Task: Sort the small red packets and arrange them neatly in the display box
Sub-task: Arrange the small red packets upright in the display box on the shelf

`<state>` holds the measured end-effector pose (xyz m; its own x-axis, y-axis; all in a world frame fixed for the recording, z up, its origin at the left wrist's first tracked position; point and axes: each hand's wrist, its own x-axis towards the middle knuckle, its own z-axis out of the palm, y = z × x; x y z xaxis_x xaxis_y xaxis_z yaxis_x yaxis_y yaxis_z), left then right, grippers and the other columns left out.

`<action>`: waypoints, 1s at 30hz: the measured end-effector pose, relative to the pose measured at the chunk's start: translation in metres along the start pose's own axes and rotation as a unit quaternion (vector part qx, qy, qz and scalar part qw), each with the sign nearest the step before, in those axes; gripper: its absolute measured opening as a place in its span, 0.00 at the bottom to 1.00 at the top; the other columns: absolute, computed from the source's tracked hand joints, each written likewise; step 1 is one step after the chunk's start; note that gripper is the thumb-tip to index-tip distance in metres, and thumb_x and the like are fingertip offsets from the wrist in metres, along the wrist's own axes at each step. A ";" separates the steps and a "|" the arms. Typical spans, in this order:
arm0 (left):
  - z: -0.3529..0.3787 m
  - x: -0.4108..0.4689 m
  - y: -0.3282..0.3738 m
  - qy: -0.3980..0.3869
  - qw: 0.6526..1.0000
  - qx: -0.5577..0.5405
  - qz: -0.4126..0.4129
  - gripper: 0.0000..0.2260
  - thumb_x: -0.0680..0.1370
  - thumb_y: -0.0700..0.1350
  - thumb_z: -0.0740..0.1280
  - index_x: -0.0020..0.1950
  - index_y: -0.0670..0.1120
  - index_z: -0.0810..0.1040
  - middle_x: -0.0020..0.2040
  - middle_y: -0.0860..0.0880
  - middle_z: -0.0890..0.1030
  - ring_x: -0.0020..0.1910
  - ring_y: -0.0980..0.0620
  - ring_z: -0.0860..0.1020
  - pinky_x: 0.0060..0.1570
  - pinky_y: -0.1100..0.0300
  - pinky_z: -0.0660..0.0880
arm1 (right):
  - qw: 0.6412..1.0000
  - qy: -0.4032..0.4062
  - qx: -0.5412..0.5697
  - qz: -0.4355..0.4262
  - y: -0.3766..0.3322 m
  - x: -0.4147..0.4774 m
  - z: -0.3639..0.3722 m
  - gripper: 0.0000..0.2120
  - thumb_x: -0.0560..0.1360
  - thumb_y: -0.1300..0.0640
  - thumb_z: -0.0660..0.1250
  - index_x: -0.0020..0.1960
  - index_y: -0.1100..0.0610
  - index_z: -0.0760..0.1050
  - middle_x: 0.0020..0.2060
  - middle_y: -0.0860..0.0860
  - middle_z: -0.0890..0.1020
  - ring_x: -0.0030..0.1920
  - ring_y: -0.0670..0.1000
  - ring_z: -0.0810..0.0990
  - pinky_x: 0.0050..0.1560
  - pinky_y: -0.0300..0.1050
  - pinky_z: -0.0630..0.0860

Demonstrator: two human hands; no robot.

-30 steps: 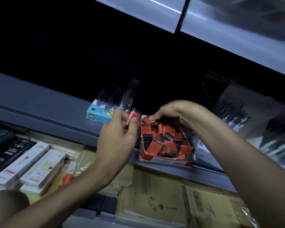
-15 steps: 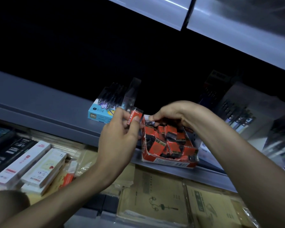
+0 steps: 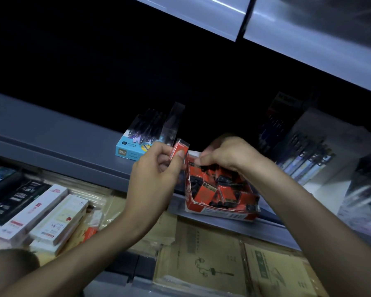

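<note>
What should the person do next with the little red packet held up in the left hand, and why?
Probably lower the red packet into the display box, upright against its left wall. The left hand pinches it just above that corner, the packets inside lie jumbled, and the right hand, fingers curled at the back corner, seems to steady the box.

The right hand [image 3: 229, 155] has its curled fingertips turned under at the back corner of the display box [image 3: 221, 213]; whether they pinch one of the loose packets [image 3: 208, 189] or the box's flap cannot be told. Its wrist covers those beneath it. Right of that hand the pen packs [image 3: 304, 159] are blurred. Print on the red packet [image 3: 178, 150] pinched in the left hand [image 3: 156, 174] is too small to read.
</note>
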<state>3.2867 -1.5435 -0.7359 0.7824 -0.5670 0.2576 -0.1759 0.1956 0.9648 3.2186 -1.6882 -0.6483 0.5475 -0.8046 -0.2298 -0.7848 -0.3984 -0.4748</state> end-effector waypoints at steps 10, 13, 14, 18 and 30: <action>0.000 0.010 -0.005 -0.035 0.998 -0.035 0.026 0.05 0.80 0.49 0.73 0.47 0.49 0.85 0.35 0.42 0.81 0.28 0.52 0.75 0.30 0.57 0.71 | 0.993 0.072 0.049 -0.076 0.020 -0.004 0.005 0.09 0.70 0.50 0.81 0.46 0.52 0.85 0.38 0.46 0.85 0.41 0.47 0.82 0.47 0.45 0.79; -0.001 0.009 -0.002 -0.043 0.997 -0.069 0.007 0.07 0.81 0.48 0.72 0.48 0.46 0.85 0.36 0.44 0.84 0.25 0.53 0.75 0.27 0.63 0.70 | 0.977 0.098 0.167 -0.094 0.013 -0.020 -0.010 0.05 0.76 0.50 0.75 0.49 0.50 0.86 0.42 0.47 0.86 0.38 0.42 0.82 0.37 0.37 0.77; -0.001 0.009 -0.001 -0.047 0.996 -0.071 0.007 0.07 0.81 0.48 0.71 0.49 0.45 0.85 0.37 0.45 0.85 0.25 0.53 0.75 0.28 0.63 0.71 | 0.971 0.061 0.208 -0.101 0.009 -0.027 -0.015 0.06 0.77 0.51 0.74 0.49 0.52 0.86 0.40 0.47 0.87 0.32 0.39 0.80 0.30 0.33 0.73; -0.001 0.010 0.002 -0.061 0.995 -0.080 -0.009 0.11 0.84 0.46 0.66 0.50 0.42 0.85 0.33 0.48 0.84 0.23 0.56 0.72 0.26 0.66 0.68 | 0.950 -0.039 0.267 -0.155 0.000 -0.039 -0.019 0.08 0.75 0.63 0.75 0.54 0.60 0.84 0.43 0.59 0.88 0.37 0.48 0.82 0.32 0.33 0.75; -0.006 0.001 -0.007 -0.099 0.893 0.406 0.167 0.20 0.81 0.61 0.51 0.62 0.61 0.78 0.51 0.58 0.73 0.44 0.55 0.78 0.35 0.56 0.70 | 0.982 0.083 0.028 -0.167 0.022 0.016 -0.007 0.06 0.77 0.53 0.73 0.47 0.40 0.83 0.47 0.43 0.86 0.50 0.44 0.83 0.51 0.34 0.78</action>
<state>3.2923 -1.5408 -0.7422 0.4997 -0.7311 0.4645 -0.8173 -0.2203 0.5325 3.2081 -1.7129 -0.6561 0.7126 -0.6962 0.0866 -0.5503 -0.6313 -0.5464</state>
